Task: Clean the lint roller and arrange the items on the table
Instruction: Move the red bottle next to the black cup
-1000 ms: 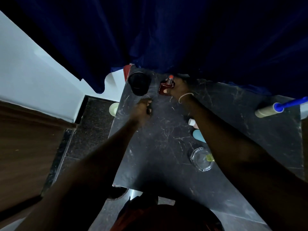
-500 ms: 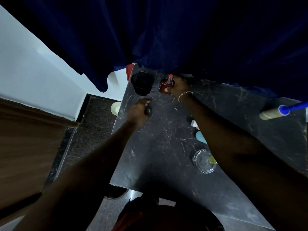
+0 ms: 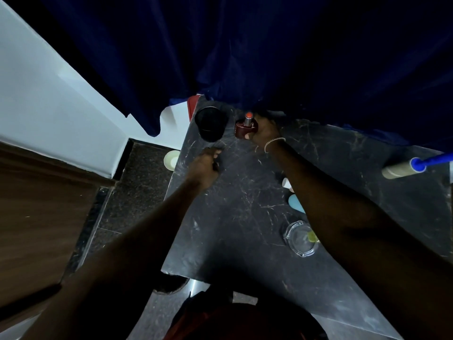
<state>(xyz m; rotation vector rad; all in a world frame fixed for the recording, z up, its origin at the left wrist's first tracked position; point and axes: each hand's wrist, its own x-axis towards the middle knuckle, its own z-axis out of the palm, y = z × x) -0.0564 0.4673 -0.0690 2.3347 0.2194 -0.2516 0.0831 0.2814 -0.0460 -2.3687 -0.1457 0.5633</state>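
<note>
Off right, lint roller shows beige roll, blue handle.

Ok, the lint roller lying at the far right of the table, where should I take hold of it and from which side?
Take the lint roller by its blue handle, not the pale sticky barrel, which would cling to the fingers. It lies flat on the table, with the handle pointing right towards the table's edge, so coming down from above at the handle end looks easiest. No other item lies close beside it.
</note>
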